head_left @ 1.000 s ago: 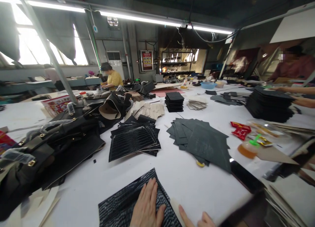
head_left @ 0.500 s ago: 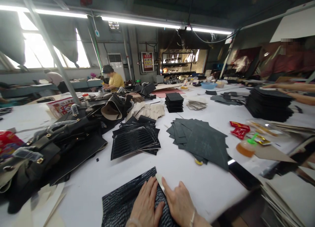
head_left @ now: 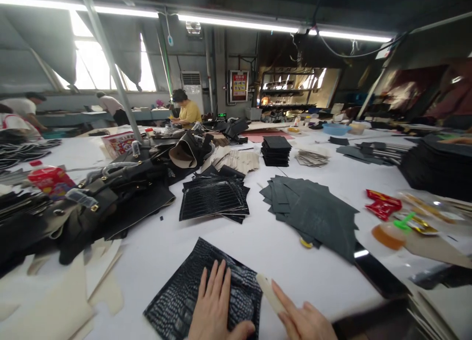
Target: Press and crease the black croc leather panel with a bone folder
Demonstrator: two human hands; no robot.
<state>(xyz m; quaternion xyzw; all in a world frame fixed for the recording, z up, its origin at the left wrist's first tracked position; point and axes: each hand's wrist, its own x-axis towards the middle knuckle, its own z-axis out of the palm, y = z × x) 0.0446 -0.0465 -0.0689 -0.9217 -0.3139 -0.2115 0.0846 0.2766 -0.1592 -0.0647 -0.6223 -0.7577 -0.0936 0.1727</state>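
A black crocodile-textured leather panel (head_left: 184, 293) lies on the white table (head_left: 265, 246) at the near edge. My left hand (head_left: 216, 308) rests flat on it, fingers spread. My right hand (head_left: 304, 320) is just right of the panel and holds a small cream flat scraper (head_left: 268, 291), whose tip touches the panel's right edge.
A stack of similar black textured panels (head_left: 216, 197) and a fanned pile of dark grey pieces (head_left: 309, 207) lie further back. Black bags (head_left: 110, 197) crowd the left, a phone (head_left: 376, 268) and an orange glue bottle (head_left: 387, 234) the right. People work at far tables.
The view has turned left. My right hand came onto the panel beside the left hand, then slid back to the panel's right edge with the scraper.
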